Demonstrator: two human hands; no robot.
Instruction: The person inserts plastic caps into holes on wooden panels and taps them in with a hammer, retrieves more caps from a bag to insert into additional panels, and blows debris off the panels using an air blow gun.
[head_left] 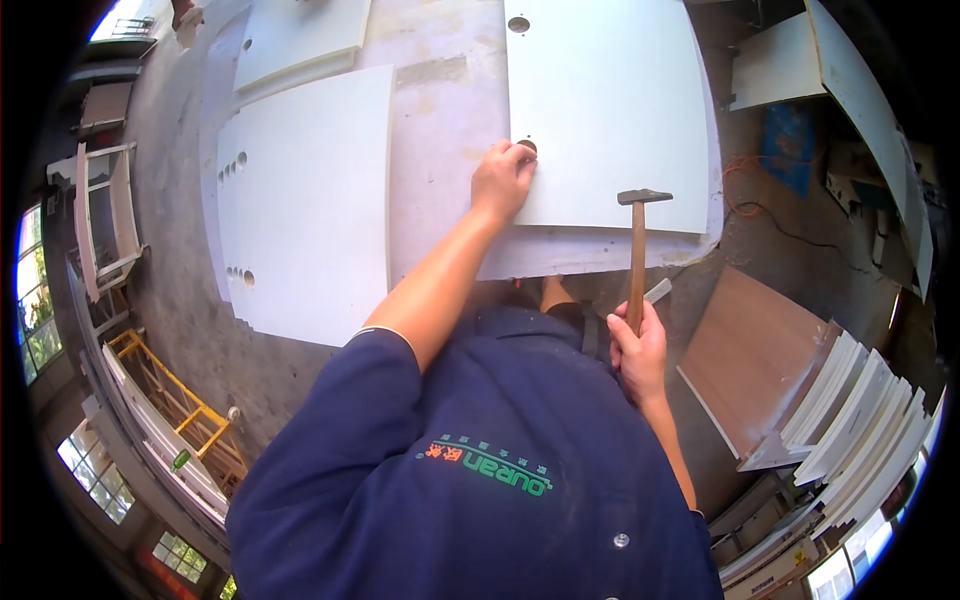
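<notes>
In my right hand (640, 345) is a hammer (638, 240), gripped low on its wooden handle with the dark metal head pointing away from me. The head appears over the near right part of a white panel (615, 110). My left hand (503, 183) is at that panel's left edge, fingers pinched together beside a round hole (526, 147). Whatever those fingertips hold, if anything, is too small and covered to make out. A second round hole (518, 24) lies farther up the same edge, with small holes near it.
Another white panel (310, 200) with holes along its left side lies to the left on the pale worktable (440, 150). Beyond it is a further panel (300, 40). Stacked boards (850, 400) and a brown board (755, 360) stand at right, near a cable (790, 225) on the floor.
</notes>
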